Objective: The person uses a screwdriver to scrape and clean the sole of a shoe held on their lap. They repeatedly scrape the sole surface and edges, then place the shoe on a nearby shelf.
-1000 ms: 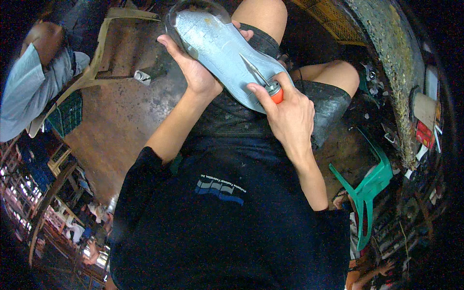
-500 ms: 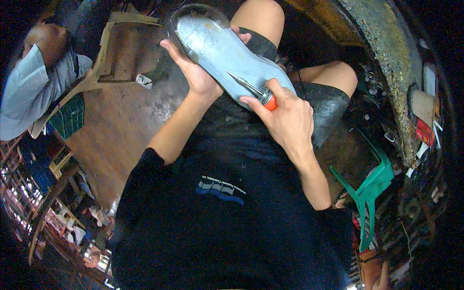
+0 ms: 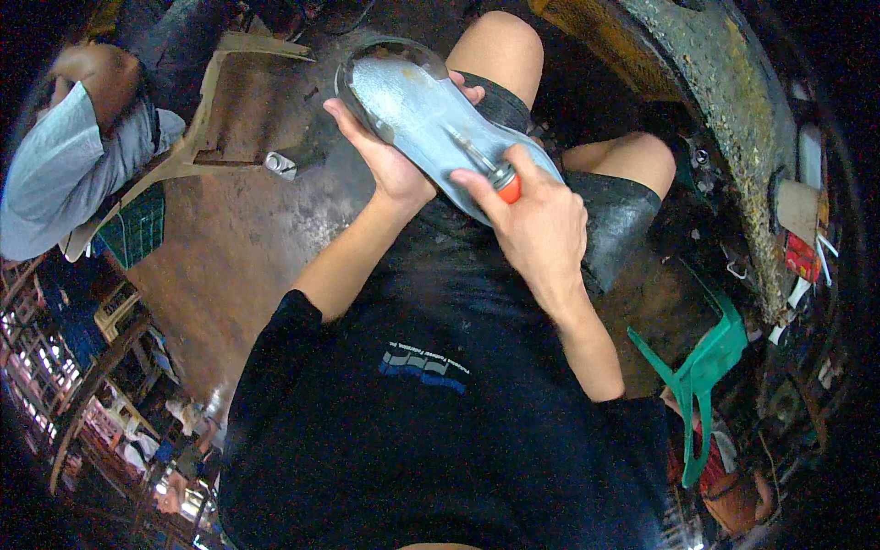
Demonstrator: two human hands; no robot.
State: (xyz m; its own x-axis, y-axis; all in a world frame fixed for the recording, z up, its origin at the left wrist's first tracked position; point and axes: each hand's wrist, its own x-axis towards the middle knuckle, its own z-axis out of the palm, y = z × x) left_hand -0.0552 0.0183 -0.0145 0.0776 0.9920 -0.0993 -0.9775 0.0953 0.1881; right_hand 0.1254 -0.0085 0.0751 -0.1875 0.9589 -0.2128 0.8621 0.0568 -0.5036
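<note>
Your left hand [image 3: 401,171], grip curled partway, holds a pale-blue shoe form [image 3: 401,94]. Your right hand [image 3: 543,223] encloses an orange-handled awl [image 3: 505,181].

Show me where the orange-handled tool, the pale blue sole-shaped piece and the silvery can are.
Orange-handled tool [image 3: 500,174]: head view, on its metal collar.
Pale blue sole-shaped piece [image 3: 417,105]: head view, on its flat face.
Silvery can [image 3: 280,166]: head view, on its side.

Stained brown floor [image 3: 215,280] and, probably, a green chair [image 3: 713,356]
</note>
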